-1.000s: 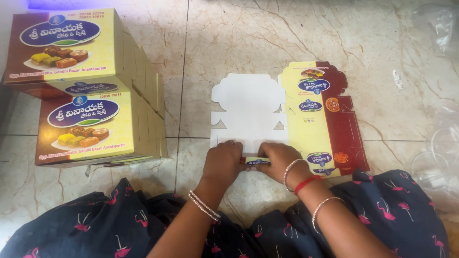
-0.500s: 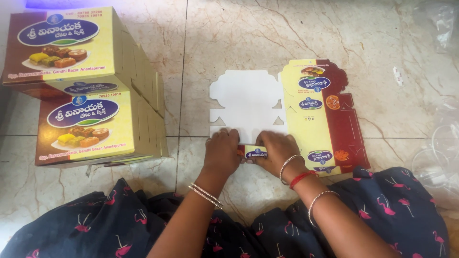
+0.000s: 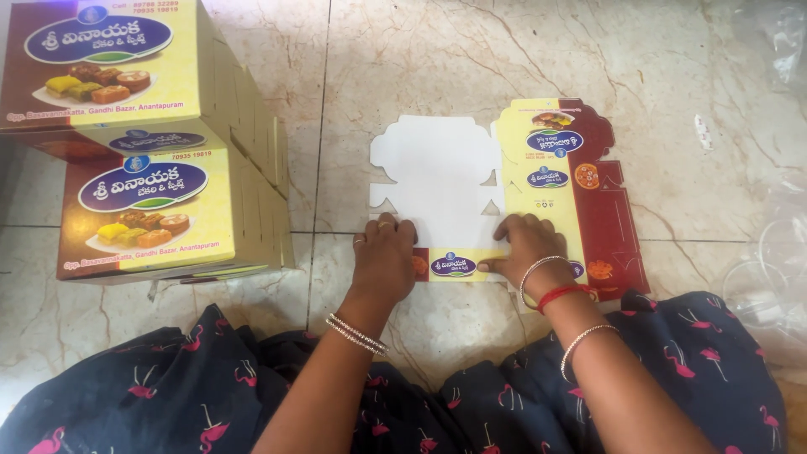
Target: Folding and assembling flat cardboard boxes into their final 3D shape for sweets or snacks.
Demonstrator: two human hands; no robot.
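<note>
A flat, unfolded sweet-box blank [image 3: 471,189] lies on the marble floor [image 3: 403,67]. The left hand [image 3: 382,256] and right hand [image 3: 525,248] press its folded near flap down, fingers [image 3: 402,231] extended, close together, flat on the card.

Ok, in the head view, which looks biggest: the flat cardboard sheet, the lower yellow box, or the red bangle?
1. Flat cardboard sheet, spread on the floor under both hands, and the lower yellow box: these look about alike, so I won't rank them.
2. Red bangle on the right wrist: clearly smallest.
</note>
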